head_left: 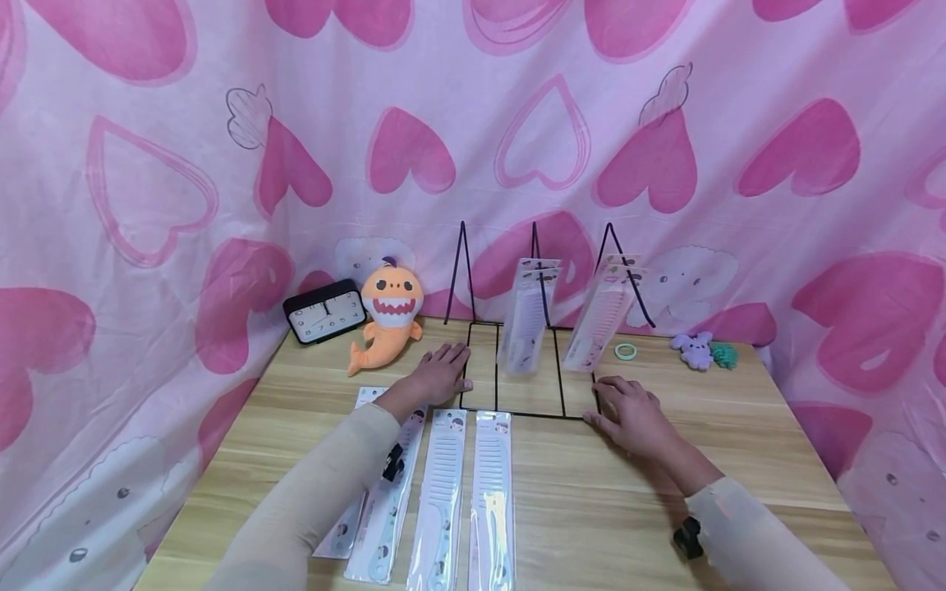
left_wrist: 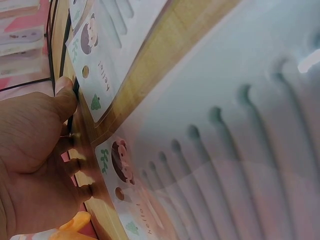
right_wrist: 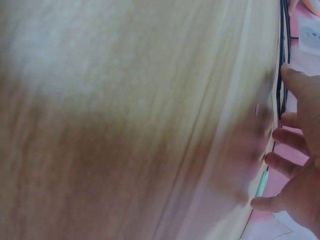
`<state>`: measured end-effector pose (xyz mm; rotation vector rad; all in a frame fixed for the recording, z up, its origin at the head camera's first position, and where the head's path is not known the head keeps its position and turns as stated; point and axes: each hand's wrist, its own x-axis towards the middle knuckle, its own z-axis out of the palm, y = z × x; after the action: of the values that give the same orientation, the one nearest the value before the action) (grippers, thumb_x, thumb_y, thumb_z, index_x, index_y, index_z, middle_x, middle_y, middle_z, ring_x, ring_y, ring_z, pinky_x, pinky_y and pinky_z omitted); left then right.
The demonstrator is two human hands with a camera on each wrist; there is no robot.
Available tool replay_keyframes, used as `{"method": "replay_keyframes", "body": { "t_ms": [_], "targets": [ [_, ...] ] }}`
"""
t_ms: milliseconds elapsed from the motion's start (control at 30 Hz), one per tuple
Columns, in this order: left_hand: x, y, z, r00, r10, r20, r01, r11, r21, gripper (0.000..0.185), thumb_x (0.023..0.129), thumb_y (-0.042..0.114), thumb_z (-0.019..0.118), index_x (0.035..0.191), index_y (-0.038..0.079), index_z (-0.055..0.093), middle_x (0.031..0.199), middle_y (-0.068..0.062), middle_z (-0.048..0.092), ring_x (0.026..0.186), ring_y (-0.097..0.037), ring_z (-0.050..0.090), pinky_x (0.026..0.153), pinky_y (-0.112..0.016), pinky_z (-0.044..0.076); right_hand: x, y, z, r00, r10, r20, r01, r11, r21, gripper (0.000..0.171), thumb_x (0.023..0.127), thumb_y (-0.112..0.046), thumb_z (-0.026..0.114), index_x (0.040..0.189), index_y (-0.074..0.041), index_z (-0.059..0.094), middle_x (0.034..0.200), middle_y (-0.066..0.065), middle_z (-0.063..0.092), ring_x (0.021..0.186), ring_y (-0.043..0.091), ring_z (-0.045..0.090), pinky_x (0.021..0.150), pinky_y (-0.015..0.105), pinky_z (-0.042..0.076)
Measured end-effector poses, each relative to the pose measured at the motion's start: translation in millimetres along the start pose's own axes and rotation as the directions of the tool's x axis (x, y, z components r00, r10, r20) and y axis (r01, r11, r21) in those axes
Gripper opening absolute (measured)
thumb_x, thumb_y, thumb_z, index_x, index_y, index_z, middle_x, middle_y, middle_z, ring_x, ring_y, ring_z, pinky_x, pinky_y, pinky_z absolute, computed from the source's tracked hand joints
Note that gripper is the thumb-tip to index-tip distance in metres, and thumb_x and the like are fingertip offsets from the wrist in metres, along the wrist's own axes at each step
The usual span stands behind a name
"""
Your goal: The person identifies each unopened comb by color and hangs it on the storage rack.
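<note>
A black wire display rack [head_left: 528, 414] stands at the back middle of the wooden table [head_left: 739, 460]. Two packaged combs [head_left: 528, 316] [head_left: 600, 322] hang from its uprights. My left hand [head_left: 439, 373] lies flat at the rack's front left corner; in the left wrist view its thumb [left_wrist: 65, 97] touches the black wire [left_wrist: 51, 50]. My right hand [head_left: 628, 410] rests at the front right corner with fingers spread and loosely bent, close to the wire [right_wrist: 282, 60]. Several packaged combs [head_left: 493, 501] lie side by side in front of me, partly under my left forearm.
A black clock [head_left: 325, 316] and an orange shark plush [head_left: 388, 318] sit at the back left. A green ring [head_left: 626, 351], a purple bunny [head_left: 693, 349] and a green trinket [head_left: 724, 355] lie at the back right. A pink heart curtain surrounds the table.
</note>
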<state>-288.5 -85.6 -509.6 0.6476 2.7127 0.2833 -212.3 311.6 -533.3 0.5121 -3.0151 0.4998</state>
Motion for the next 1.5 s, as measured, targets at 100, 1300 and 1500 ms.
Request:
{"method": "replay_keyframes", "body": {
  "t_ms": [100,1300,1500],
  "targets": [
    [0.6,-1.3,0.9,1.0,-0.004,0.0,0.004,1.0,0.004,0.075,0.118,0.045,0.047,0.177,0.007,0.02,0.187,-0.013,0.014,0.174,-0.041,0.012,0.139,-0.064,0.018,-0.5,0.3,-0.2,1.0,0.014,0.014,-0.014,1.0,-0.004,0.064,0.106,-0.046,0.076,0.153,-0.005,0.065,0.158,0.021,0.059,0.143,0.052,0.055,0.107,0.085,0.044],
    [2.1,-9.3,3.1,0.998,0.036,-0.046,-0.041,0.994,-0.103,0.074,0.118,0.044,0.051,0.176,0.005,0.025,0.186,-0.015,0.019,0.173,-0.042,0.013,0.139,-0.066,0.016,-0.3,-4.7,-2.0,0.985,0.14,0.104,-0.138,0.99,-0.024,0.07,0.107,-0.053,0.07,0.161,-0.01,0.058,0.17,0.03,0.044,0.151,0.061,0.043,0.107,0.097,0.031],
    [0.3,-19.8,3.6,0.996,0.064,-0.06,-0.074,0.978,-0.195,0.075,0.117,0.044,0.054,0.175,0.005,0.027,0.185,-0.016,0.023,0.172,-0.043,0.018,0.14,-0.06,0.018,1.1,-4.3,-1.8,0.982,0.146,0.117,-0.144,0.989,-0.019,0.07,0.107,-0.053,0.07,0.162,-0.011,0.057,0.172,0.029,0.042,0.151,0.061,0.043,0.108,0.097,0.03]
  ]
}}
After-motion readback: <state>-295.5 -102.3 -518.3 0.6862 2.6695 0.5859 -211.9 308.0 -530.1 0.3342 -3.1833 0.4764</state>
